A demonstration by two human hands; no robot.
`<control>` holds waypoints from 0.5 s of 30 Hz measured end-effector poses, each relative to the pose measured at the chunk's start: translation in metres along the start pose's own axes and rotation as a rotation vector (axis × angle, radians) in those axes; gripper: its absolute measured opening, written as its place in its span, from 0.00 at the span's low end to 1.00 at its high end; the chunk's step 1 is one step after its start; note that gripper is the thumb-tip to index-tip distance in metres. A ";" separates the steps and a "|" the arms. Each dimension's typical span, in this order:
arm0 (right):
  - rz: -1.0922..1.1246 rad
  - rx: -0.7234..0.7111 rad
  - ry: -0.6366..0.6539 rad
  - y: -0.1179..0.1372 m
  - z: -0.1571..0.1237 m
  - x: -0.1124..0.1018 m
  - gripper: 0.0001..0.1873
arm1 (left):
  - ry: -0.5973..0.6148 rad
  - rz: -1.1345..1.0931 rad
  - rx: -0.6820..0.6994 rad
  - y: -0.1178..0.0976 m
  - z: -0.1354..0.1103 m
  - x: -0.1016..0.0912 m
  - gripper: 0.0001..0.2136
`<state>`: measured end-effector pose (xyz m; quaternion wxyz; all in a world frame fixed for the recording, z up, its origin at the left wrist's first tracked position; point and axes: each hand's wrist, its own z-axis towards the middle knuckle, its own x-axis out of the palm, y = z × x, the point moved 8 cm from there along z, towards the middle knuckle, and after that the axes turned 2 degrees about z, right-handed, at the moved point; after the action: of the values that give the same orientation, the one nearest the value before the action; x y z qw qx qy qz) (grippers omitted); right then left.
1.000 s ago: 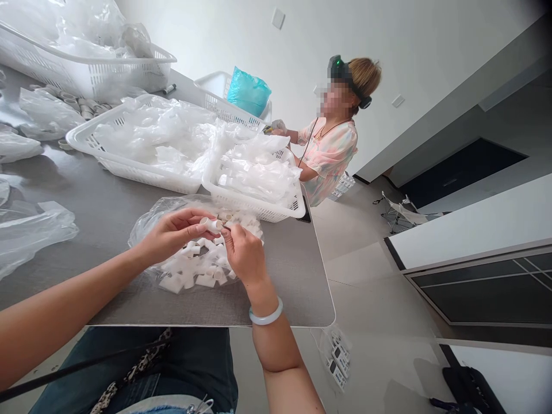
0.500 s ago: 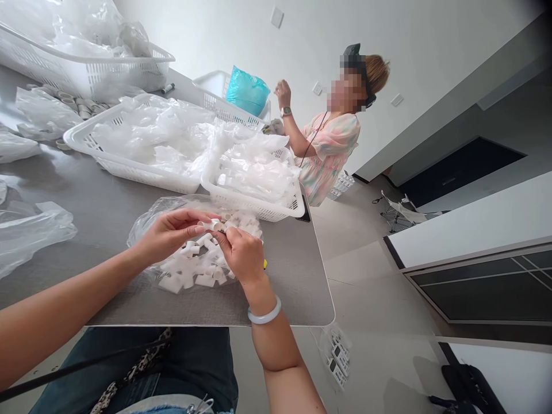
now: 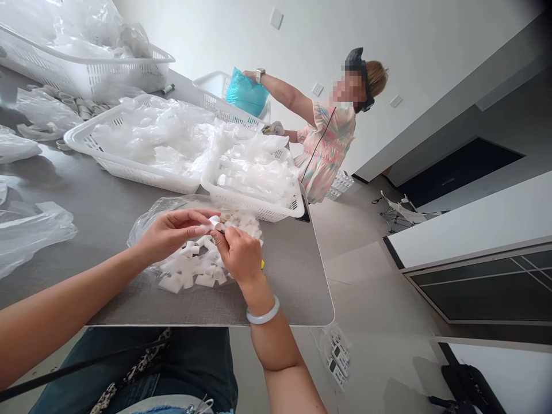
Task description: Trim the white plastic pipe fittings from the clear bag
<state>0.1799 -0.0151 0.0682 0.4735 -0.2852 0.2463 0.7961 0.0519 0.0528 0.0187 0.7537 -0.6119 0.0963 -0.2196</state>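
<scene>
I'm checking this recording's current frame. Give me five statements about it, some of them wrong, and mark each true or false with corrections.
1. The left hand holds a white fitting. True.
2. Only one of the wearer's hands is at that fitting. False: the right hand is at its end too, with a thin dark tip between the fingers.
3. A clear plastic bag with more white fittings lies on the table. True.
4. Both of the wearer's wrists are bare. False: a pale bangle circles the right one.
5. A co-worker's hand is at the top of the turquoise bag. True.
</scene>
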 end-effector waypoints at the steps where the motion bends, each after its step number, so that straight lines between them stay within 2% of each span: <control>1: 0.002 0.000 0.005 0.000 0.000 0.001 0.33 | -0.007 -0.010 -0.012 0.001 0.000 -0.001 0.05; 4: 0.012 -0.020 -0.030 0.003 0.000 -0.002 0.32 | -0.024 -0.063 -0.057 0.002 0.001 -0.001 0.07; 7: 0.018 -0.025 -0.059 0.004 0.001 -0.004 0.32 | 0.008 -0.102 -0.140 0.004 0.002 0.004 0.16; 10: 0.026 -0.008 -0.047 0.003 0.001 -0.003 0.32 | 0.042 -0.130 -0.197 0.008 0.001 0.008 0.16; 15: 0.014 0.005 0.036 -0.001 -0.002 0.005 0.33 | 0.019 -0.096 -0.152 0.012 0.001 0.003 0.16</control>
<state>0.1795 -0.0128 0.0635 0.4644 -0.2964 0.2589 0.7934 0.0573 0.0545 0.0074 0.6928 -0.6692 0.0905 -0.2532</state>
